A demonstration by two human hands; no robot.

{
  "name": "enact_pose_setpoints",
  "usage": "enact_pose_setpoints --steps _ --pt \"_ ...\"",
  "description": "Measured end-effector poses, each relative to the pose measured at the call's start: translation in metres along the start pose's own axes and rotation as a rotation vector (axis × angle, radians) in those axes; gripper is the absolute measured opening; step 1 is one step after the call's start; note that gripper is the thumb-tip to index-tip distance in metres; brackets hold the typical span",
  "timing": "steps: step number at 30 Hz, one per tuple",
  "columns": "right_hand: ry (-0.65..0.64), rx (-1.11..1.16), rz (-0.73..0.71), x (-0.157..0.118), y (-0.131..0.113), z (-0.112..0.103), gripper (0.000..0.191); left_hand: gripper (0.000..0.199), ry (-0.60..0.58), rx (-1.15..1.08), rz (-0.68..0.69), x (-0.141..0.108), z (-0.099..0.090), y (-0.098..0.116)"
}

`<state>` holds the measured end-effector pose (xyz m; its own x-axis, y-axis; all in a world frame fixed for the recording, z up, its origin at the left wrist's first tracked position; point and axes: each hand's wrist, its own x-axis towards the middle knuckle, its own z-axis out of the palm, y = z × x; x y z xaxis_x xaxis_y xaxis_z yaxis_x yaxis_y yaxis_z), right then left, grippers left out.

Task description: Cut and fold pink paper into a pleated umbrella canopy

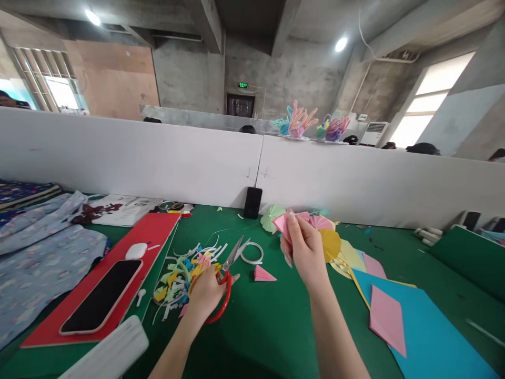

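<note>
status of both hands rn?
Left hand: grip closed on red-handled scissors, blades apart.
Right hand: grip closed on folded pink paper.

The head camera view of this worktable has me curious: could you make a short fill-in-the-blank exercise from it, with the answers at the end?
1. The left hand holds scissors with ____ handles.
2. The right hand holds up folded paper that is ____.
3. The pale-edged phone lies to the person's ____ of both hands.
4. The pink rectangle lies partly on a large ____ sheet.

Missing words: red; pink; left; blue.
</note>
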<state>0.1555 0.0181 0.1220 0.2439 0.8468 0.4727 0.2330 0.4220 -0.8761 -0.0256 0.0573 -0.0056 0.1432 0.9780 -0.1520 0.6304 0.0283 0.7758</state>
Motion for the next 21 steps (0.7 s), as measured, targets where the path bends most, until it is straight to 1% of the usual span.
enact_pose_setpoints --steps 2,5,7,9,12,17,19,21 --pt "-0.028 0.129 0.050 -0.006 -0.002 -0.002 0.044 0.029 -0.017 0.156 0.004 0.000 0.000 -0.007" --pt "-0.126 0.292 0.115 -0.013 -0.006 -0.006 0.044 0.036 -0.035 0.331 -0.007 -0.001 0.006 -0.011" --pt "-0.189 0.322 0.133 -0.018 -0.008 -0.009 0.047 0.039 -0.040 0.423 -0.020 -0.001 0.010 -0.011" --pt "-0.246 0.329 0.160 -0.022 -0.010 -0.011 0.048 0.037 -0.047 0.499 -0.036 0.000 0.011 -0.011" --pt "-0.329 0.348 0.222 -0.024 -0.005 -0.013 0.052 0.035 -0.049 0.600 -0.076 0.003 0.010 -0.011" --pt "-0.335 0.374 0.242 -0.018 0.014 -0.019 0.066 0.042 -0.067 0.728 -0.116 0.005 0.009 -0.010" --pt "-0.334 0.379 0.249 -0.017 0.018 -0.024 0.069 0.045 -0.096 0.760 -0.122 0.005 0.009 -0.006" --pt "-0.335 0.367 0.255 -0.018 0.019 -0.028 0.070 0.042 -0.129 0.784 -0.129 0.005 0.008 0.000"
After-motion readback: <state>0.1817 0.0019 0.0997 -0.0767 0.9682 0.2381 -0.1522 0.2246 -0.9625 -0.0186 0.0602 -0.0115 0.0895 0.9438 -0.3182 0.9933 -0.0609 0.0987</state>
